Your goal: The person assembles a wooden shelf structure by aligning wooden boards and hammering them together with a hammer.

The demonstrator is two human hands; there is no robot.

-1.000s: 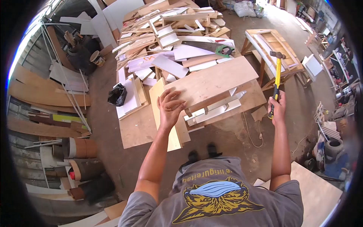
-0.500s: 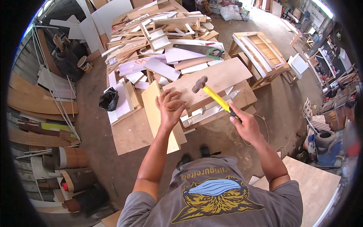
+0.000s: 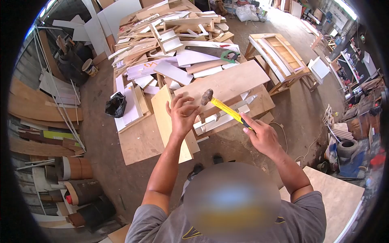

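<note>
In my right hand is a hammer with a yellow and black handle; its rusty head is just above the near edge of a wooden board. My left hand is at the board's near left corner, thumb and forefinger pinched and the other fingers raised. What the pinch holds, if anything, is too small to make out. The board lies flat on top of a wooden frame with open gaps beneath it. Left of my left hand, a pale wooden panel leans against this piece.
Scrap wood is heaped across the table, with a green-handled saw on it. A black plastic bag sits at the left edge. A wooden table frame stands at right; a plywood sheet lies lower right.
The hammer has moved down and left, its head closer to the board's edge and my left fingers. My left hand has stayed nearly in place.
</note>
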